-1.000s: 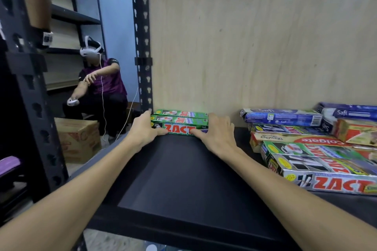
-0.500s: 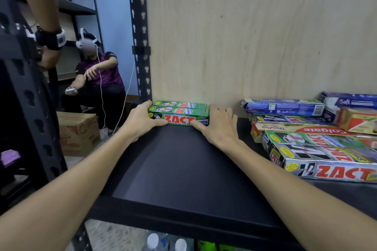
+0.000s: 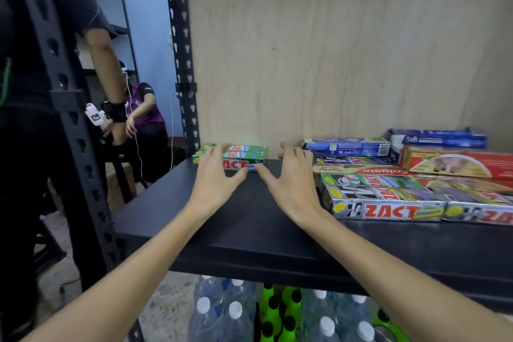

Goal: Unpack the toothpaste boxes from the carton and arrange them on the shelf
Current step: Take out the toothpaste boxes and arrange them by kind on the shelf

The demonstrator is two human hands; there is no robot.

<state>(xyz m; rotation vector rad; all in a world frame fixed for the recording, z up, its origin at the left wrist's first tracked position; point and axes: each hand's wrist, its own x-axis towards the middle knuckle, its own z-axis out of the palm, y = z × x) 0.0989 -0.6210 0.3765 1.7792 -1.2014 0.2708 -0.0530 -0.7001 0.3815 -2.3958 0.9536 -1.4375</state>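
A small stack of green ZACT toothpaste boxes [image 3: 245, 158] lies at the back left of the black shelf [image 3: 249, 230], against the plywood wall. My left hand [image 3: 218, 178] hovers with fingers spread in front of the stack's left half and hides part of it. My right hand [image 3: 291, 179] is spread just right of the stack, thumb near its front right corner. Neither hand holds a box. A loose pile fills the shelf's right side: silver ZACT boxes [image 3: 388, 209], a Colgate box [image 3: 361, 171], blue Safi boxes [image 3: 347, 147] and a red box [image 3: 455, 164].
A black perforated post [image 3: 181, 64] stands left of the stack. Clear water bottles [image 3: 222, 314] and green bottles [image 3: 273, 311] stand under the shelf. A person in dark clothes [image 3: 41, 64] stands close at the left, behind another post. Another person [image 3: 144, 119] sits farther back.
Both hands have come off the ends of the green stack and drawn back slightly, fingers spread. The standing person has stepped into the left foreground. The view has tilted down.
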